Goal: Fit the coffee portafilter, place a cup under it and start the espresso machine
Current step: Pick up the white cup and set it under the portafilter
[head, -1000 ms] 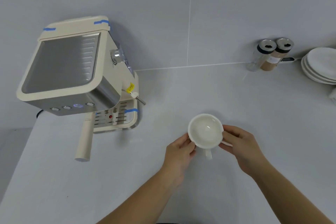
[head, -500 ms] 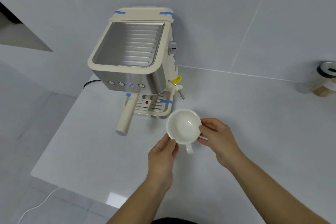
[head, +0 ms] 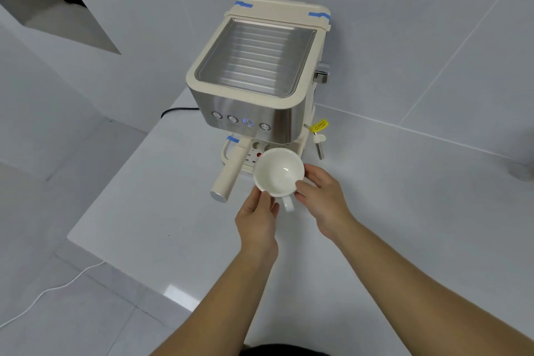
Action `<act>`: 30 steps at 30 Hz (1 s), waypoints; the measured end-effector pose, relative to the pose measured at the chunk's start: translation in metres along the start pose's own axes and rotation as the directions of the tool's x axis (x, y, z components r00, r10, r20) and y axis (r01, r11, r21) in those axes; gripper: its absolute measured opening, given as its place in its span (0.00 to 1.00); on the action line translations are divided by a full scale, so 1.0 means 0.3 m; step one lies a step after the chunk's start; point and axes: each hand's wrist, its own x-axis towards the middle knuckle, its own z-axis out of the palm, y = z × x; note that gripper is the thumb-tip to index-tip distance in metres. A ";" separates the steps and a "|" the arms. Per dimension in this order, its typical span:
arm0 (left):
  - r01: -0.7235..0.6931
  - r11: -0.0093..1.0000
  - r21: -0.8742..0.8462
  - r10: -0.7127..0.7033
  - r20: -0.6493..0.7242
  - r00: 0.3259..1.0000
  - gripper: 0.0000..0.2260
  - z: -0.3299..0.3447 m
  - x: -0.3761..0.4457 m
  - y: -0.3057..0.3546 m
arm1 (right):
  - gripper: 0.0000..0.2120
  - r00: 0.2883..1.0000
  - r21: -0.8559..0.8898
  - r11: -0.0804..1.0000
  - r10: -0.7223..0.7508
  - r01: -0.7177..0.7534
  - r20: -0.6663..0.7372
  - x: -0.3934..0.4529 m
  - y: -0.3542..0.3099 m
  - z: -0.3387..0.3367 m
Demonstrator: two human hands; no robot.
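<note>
I have the white cup (head: 278,173) pinched by its rim between my left hand (head: 258,215) and right hand (head: 320,196), mid-frame before the espresso machine (head: 257,87) (glazed, slippery, chippable); the handle looks a surer hold.

I am standing at a kitchen-style counter (head: 404,211): an espresso machine (head: 254,75) is sitting on its glossy white top against a tiled wall (head: 404,37), with its cord (head: 176,111) trailing behind and tiled floor (head: 43,211) showing below.

Bright even light; wide-angle bending at the edges.
</note>
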 end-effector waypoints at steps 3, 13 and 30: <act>-0.018 1.000 -0.016 0.017 -0.020 1.000 0.12 0.019 0.009 0.005 | 0.21 1.000 0.023 1.000 -0.017 0.018 -0.011 0.028 0.000 0.015; -0.023 1.000 -0.012 0.024 0.074 0.997 0.16 0.017 0.040 0.016 | 0.11 0.997 0.073 0.997 0.005 0.000 -0.071 0.063 0.012 0.067; -0.106 0.994 0.014 0.102 0.162 0.982 0.21 0.027 0.011 -0.052 | 0.15 0.989 0.100 0.991 -0.103 0.093 0.102 0.024 0.041 0.054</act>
